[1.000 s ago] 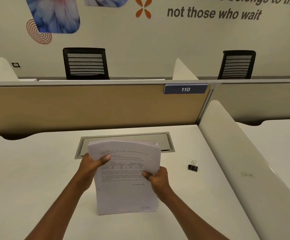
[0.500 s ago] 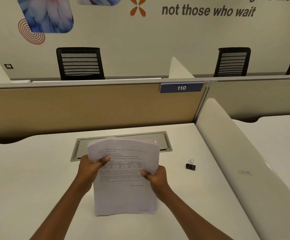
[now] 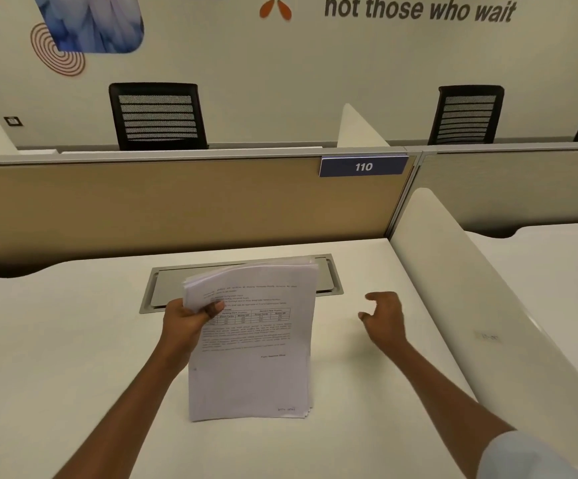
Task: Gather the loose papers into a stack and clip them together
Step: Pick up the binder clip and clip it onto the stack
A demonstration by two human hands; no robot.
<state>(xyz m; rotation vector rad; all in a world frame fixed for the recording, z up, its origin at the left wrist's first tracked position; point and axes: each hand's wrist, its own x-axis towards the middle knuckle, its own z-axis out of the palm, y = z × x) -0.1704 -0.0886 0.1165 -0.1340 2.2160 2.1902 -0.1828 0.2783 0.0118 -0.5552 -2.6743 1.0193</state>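
Gripping the stack of papers (image 3: 253,340) at its upper left edge, the person's left hand (image 3: 185,326) had its thumb laid across the printed front sheet and its fingers curled behind. That hand alone held the stack. The sheets stood nearly upright with their lower edge down on the white desk (image 3: 55,340). The top corners bent away towards the tan partition (image 3: 176,202), and the edges at the lower right fanned out slightly uneven.

The right hand (image 3: 384,318) was apart from the papers, off to their right and low over the desk. Its fingers were loosely curled, with thumb and forefinger spread and nothing seen between them. A pale sleeve (image 3: 529,458) showed on that arm at the bottom corner.

Behind the stack a grey metal cable flap (image 3: 163,288) was set into the desk. A blue plate reading 110 (image 3: 363,166) hung on the partition's top rail. A white curved divider (image 3: 488,305) ran along the desk's right side. Two black mesh chairs (image 3: 157,115) stood beyond, against the wall.
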